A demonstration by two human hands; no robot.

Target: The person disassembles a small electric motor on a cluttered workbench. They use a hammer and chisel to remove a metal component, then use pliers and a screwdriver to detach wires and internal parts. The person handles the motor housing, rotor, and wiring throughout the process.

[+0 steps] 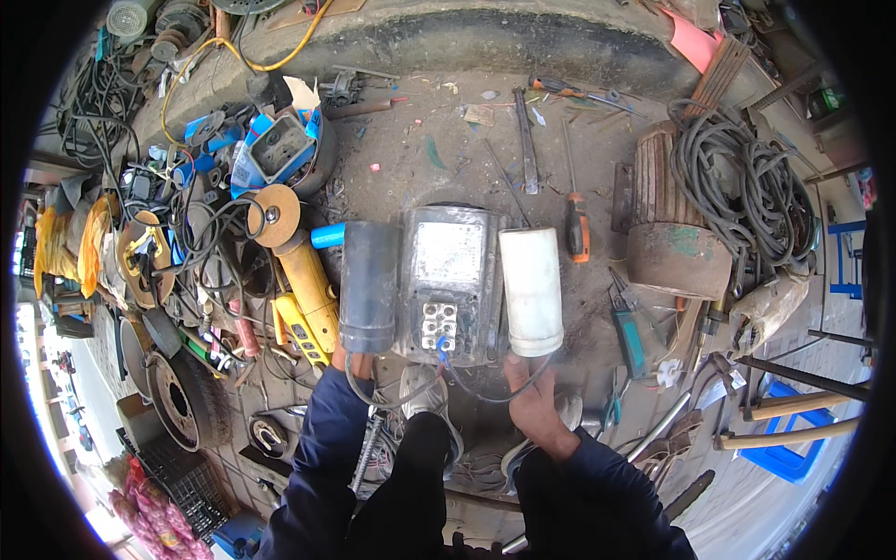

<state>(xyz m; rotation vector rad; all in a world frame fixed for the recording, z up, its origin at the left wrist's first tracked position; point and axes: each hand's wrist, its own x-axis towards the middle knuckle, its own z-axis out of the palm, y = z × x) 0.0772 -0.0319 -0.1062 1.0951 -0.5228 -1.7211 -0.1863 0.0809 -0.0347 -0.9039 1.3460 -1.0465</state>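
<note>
An electric motor (451,287) with a worn nameplate lies between my feet. Its terminal block (439,326) has several screw terminals, with a blue-ended lead at the lower right. On the left, a black cylindrical capacitor (368,287) is gripped from beneath by my left hand (355,362), whose fingers are mostly hidden. To the right of the motor, my right hand (530,392) holds a white cylindrical capacitor (532,290) near its lower end, thumb in view and other fingers hidden. Grey wires (483,397) run from the lower ends of both capacitors towards the block.
Left of the motor lie a yellow angle grinder (305,280), a yellow power strip (304,329) and tangled cables. Screwdrivers, including one with an orange handle (578,227), and a flat chisel (526,143) lie ahead. At right stand a rusty motor (672,210), coiled cable (742,182) and a teal-handled cutter (630,339).
</note>
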